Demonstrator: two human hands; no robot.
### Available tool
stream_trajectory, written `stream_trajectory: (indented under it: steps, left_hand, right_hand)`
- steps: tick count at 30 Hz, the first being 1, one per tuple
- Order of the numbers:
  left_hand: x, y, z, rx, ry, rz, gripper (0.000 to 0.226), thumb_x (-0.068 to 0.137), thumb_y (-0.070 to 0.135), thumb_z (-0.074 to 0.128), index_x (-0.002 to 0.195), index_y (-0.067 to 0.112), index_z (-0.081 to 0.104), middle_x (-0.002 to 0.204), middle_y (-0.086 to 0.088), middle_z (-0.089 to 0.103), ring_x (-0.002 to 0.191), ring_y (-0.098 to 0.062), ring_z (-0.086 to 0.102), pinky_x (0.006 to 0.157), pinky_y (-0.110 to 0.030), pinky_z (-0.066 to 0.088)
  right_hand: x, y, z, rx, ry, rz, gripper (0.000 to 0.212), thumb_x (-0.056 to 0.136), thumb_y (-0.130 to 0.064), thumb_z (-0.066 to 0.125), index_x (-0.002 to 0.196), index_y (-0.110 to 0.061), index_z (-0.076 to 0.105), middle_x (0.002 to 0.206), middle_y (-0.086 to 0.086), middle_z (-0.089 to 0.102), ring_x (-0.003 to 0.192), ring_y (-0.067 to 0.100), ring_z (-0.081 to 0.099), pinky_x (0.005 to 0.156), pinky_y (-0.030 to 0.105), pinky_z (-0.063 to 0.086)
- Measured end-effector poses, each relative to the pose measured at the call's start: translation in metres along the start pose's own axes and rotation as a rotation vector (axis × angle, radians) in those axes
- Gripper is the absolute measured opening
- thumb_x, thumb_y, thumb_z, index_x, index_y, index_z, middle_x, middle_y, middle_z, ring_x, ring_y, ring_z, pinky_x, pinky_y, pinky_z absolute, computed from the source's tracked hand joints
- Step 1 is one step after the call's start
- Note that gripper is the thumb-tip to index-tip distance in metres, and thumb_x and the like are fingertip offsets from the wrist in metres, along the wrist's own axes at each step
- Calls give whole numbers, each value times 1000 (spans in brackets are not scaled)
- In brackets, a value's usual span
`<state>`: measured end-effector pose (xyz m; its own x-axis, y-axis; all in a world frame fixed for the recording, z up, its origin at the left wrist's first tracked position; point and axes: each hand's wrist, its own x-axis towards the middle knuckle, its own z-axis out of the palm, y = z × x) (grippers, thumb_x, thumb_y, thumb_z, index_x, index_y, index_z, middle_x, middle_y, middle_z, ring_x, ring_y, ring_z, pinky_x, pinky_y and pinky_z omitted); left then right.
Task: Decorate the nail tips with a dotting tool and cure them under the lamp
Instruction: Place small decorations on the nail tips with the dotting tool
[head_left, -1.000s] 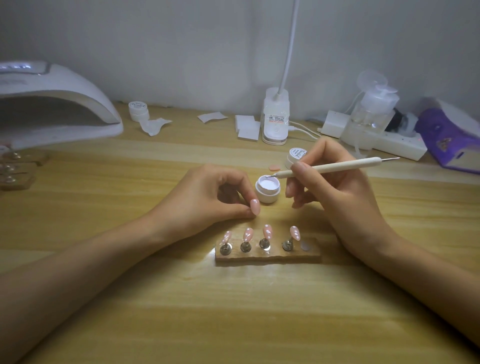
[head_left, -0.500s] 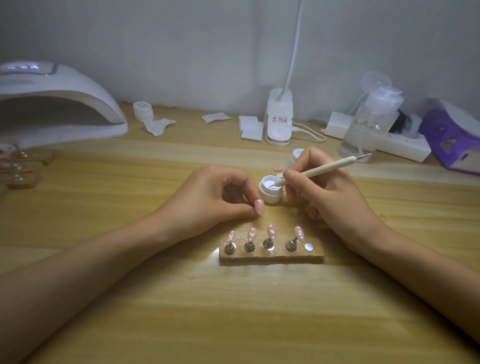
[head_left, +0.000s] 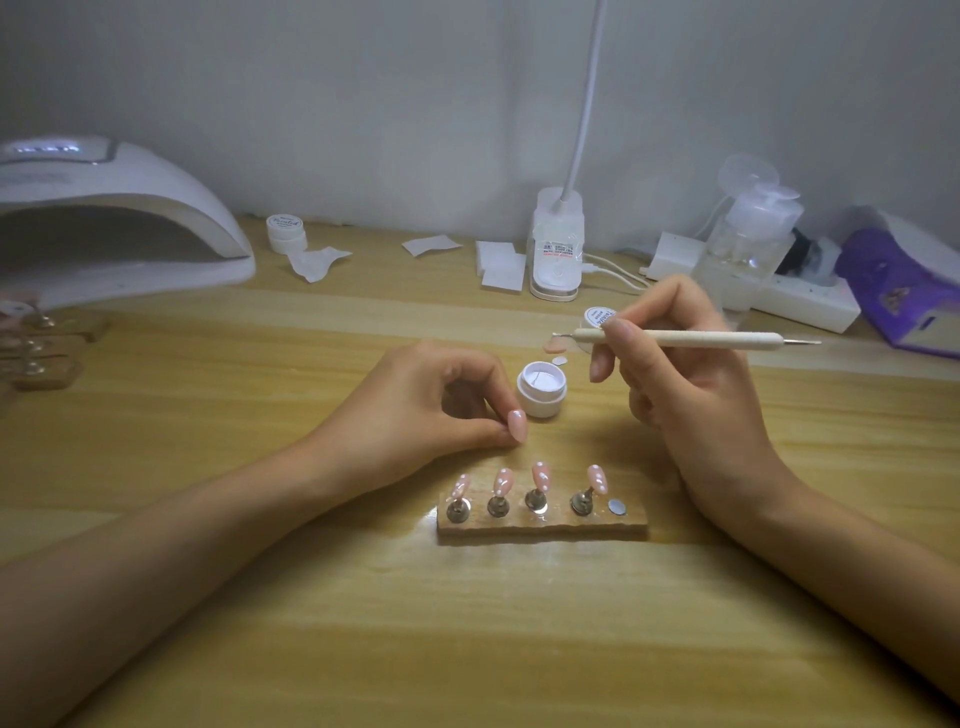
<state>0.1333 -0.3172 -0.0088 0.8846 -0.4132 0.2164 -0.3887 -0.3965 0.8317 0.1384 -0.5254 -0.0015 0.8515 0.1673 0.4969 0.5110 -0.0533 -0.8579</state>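
A wooden holder (head_left: 543, 526) lies near the middle of the table. It carries several pink nail tips (head_left: 540, 477) with white dots on small metal stands, and one bare metal disc (head_left: 616, 506) at its right end. Just behind the holder, my left hand (head_left: 426, 410) pinches another pink nail tip (head_left: 517, 424) between thumb and forefinger. My right hand (head_left: 691, 384) holds a cream dotting tool (head_left: 675, 339) level, its tip pointing left above and behind an open white gel jar (head_left: 541, 388). The white curing lamp (head_left: 114, 223) stands at the far left.
The jar's lid (head_left: 598, 317) and a loose pink tip (head_left: 555, 343) lie behind the jar. More wooden holders (head_left: 52, 353) sit at the left edge. Along the wall stand a second small jar (head_left: 285, 234), paper wipes (head_left: 501, 265), a desk-lamp base (head_left: 556, 249), a pump bottle (head_left: 748, 244), a power strip (head_left: 800, 301) and a purple box (head_left: 904, 291).
My right hand has lifted the tool's tip out of the gel jar and swung it up and to the right, level again. My left hand has stayed in place.
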Motion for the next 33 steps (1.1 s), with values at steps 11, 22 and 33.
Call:
stream_trajectory:
  steps: [11,22,33]
  left_hand:
    - [0,1,0,9,1,-1,14,78,7,79,74,19,72,76,10,74,66,3,63,68,-10,46]
    - [0,0,0,10,2,-2,15,78,8,80,74,20,72,75,12,73,65,4,63,66,-9,45]
    - [1,-1,0,36,4,10,18,77,8,79,72,23,70,71,17,70,65,3,62,63,-8,43]
  right_hand:
    - [-2,-2,0,11,-4,77,15,93,-27,60,88,-15,51,74,2,67,61,10,53,47,20,41]
    - [-2,-6,0,109,-14,145,19,91,-29,61,82,-17,50,70,4,67,55,12,54,42,17,38]
    - [-10,-6,8,276,-168,318,18,86,-18,61,69,-21,56,61,9,61,51,17,59,43,24,47]
